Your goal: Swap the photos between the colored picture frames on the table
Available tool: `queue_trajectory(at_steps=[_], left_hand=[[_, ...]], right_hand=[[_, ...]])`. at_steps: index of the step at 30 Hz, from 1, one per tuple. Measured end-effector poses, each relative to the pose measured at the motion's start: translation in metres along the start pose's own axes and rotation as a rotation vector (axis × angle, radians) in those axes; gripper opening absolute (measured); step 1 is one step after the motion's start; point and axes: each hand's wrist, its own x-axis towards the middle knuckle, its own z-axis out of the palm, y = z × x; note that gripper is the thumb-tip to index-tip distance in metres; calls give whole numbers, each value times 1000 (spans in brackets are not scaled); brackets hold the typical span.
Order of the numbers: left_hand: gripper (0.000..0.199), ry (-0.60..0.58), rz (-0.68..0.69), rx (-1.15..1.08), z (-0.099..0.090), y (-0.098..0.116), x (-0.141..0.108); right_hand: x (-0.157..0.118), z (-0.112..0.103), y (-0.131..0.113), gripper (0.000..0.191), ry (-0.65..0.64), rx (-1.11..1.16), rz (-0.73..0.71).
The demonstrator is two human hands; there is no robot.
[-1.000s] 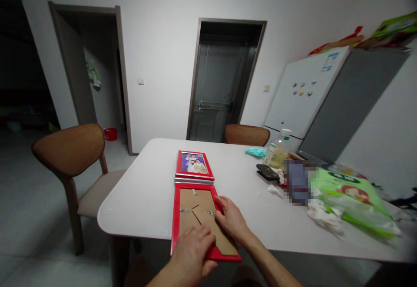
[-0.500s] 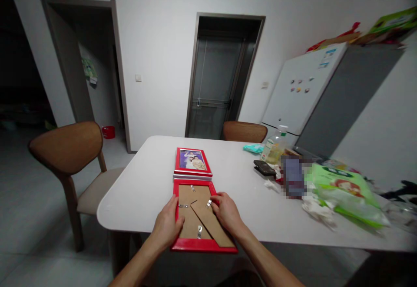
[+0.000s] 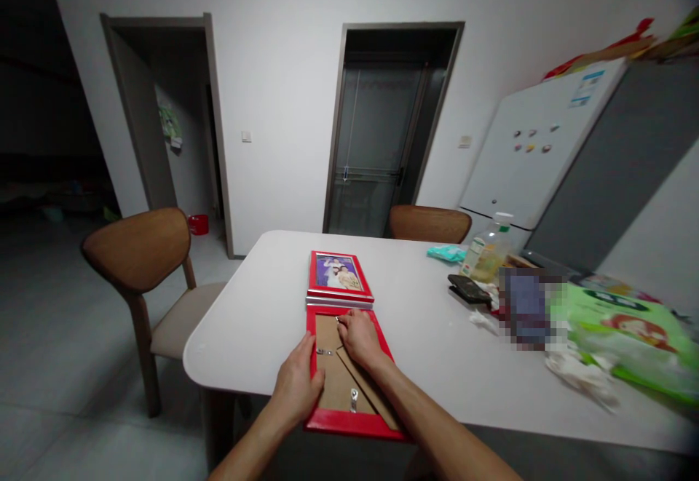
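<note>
Though partly past table edge (image 3: 524, 428), frame (image 3: 334, 397) handheld

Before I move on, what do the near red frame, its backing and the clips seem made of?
Near red frame: painted wood or plastic, unclear which; smooth with a soft sheen.
Backing: probably fibreboard or cardboard; flat, matt brown.
Clips: likely bare metal; silvery, with bright glints.

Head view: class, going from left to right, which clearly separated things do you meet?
Brown wooden chair with greyish seat, bare left hand, bare right hand, turquoise plastic packet, green plastic package.
</note>
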Motion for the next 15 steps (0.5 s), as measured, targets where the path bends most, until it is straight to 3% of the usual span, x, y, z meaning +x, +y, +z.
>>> queue_trajectory(at_steps=[9, 15], left_hand=[[52, 31, 32, -24, 1, -1, -1], [49, 45, 51, -23, 5, -6, 0]], right_hand=[[-8, -3, -1, 28, 1, 26, -59], [-32, -6, -16, 23, -83, 211, -294]])
